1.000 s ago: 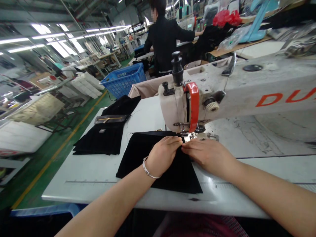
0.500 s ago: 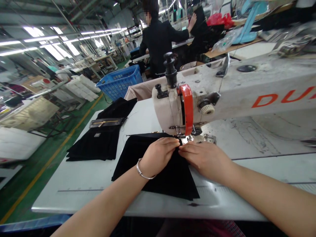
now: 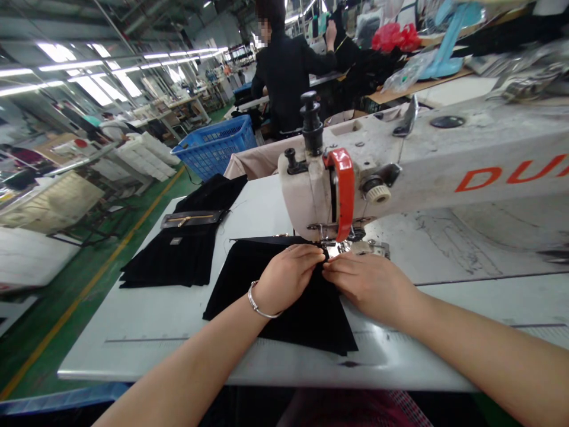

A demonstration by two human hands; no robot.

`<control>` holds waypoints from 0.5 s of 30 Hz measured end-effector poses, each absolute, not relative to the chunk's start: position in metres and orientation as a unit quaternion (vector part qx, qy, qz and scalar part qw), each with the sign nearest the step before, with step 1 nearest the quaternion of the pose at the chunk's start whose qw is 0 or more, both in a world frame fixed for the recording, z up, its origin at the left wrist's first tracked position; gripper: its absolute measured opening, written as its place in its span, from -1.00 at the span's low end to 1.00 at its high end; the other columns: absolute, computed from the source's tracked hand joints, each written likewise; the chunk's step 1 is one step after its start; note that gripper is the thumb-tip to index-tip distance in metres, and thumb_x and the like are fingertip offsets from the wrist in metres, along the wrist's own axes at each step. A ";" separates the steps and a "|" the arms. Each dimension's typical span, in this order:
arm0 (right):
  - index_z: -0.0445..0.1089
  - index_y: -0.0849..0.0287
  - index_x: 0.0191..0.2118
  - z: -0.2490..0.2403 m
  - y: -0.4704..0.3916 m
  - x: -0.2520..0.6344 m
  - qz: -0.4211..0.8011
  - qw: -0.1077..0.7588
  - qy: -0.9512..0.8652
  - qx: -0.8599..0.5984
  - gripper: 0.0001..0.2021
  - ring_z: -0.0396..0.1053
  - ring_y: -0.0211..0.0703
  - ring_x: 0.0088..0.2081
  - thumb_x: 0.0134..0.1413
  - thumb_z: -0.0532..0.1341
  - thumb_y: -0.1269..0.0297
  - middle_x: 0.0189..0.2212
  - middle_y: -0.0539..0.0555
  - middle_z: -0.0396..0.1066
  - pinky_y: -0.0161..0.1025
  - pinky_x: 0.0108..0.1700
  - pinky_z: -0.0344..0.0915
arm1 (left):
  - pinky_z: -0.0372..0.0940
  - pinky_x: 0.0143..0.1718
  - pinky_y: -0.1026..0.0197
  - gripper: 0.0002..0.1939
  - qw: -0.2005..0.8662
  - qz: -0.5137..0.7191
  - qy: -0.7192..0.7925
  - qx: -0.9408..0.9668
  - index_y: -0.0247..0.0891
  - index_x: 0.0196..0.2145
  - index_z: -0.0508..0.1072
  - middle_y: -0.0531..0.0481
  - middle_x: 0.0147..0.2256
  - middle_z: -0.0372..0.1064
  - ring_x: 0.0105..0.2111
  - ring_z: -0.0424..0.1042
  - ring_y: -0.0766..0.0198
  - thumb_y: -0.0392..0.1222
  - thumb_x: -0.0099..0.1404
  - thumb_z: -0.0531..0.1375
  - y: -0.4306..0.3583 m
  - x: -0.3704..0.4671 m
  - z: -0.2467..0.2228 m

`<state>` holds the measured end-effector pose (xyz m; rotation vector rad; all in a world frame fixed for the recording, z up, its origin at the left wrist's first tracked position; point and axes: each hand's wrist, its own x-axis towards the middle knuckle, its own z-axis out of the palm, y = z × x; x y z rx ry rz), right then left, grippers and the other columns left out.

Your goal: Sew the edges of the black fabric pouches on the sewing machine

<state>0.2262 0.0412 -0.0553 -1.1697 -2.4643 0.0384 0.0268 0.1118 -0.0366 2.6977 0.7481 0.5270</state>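
Note:
Black fabric (image 3: pixel 306 323) lies on the white sewing table, its upper right edge under the needle area of the sewing machine (image 3: pixel 306 196). My left hand (image 3: pixel 291 274), with a bracelet at the wrist, rests on the fabric, fingers pressed together at the edge by the presser foot. From the other side my right hand (image 3: pixel 367 284) pinches the same edge, its fingertips almost meeting the left ones. An orange guard (image 3: pixel 344 193) on the machine head stands just above both hands. The needle tip is hard to make out.
A stack of black pieces (image 3: pixel 178 258) with a zipper strip (image 3: pixel 193 220) lies on the table's left part. Behind stands a blue crate (image 3: pixel 217 145). A person in black (image 3: pixel 284 77) works at the back. A light blue fan (image 3: pixel 447 44) stands at upper right.
Both hands stay at the fabric edge, with hardly any shift. The fabric's near corner has moved very slightly up. The person at the back has lowered and drawn in a raised hand.

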 end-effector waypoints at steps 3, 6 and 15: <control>0.42 0.18 -0.04 -0.052 0.038 0.232 0.025 0.219 -0.887 -0.406 -0.73 0.37 -0.09 -0.01 0.19 0.10 0.46 -0.07 0.11 0.45 -0.08 0.03 0.33 | 0.21 0.20 0.01 -0.70 0.177 0.146 0.261 0.938 -0.23 0.05 0.39 -0.11 0.07 0.37 0.11 0.32 0.17 -0.23 0.38 0.09 0.103 0.022 -0.028; 0.37 0.09 0.05 -0.042 0.025 0.252 0.037 0.207 -0.891 -0.402 -0.62 0.30 -0.05 0.10 0.12 0.12 0.48 0.06 0.07 0.38 0.02 0.11 0.27 | 0.03 0.28 -0.18 -0.16 0.208 0.085 0.250 0.942 -0.26 0.27 0.12 -0.27 0.27 0.05 0.28 0.06 -0.03 0.20 0.17 0.25 0.076 0.014 -0.019; 0.39 0.16 -0.08 -0.037 0.030 0.276 -0.021 0.141 -0.844 -0.517 -0.79 0.33 0.07 -0.05 0.17 0.14 0.41 -0.11 0.15 0.41 0.05 -0.03 0.31 | -0.02 0.33 -0.07 -0.34 0.261 0.142 0.286 0.911 -0.14 0.26 0.11 -0.04 0.26 0.11 0.29 0.04 0.21 -0.46 0.22 0.03 0.023 -0.005 -0.023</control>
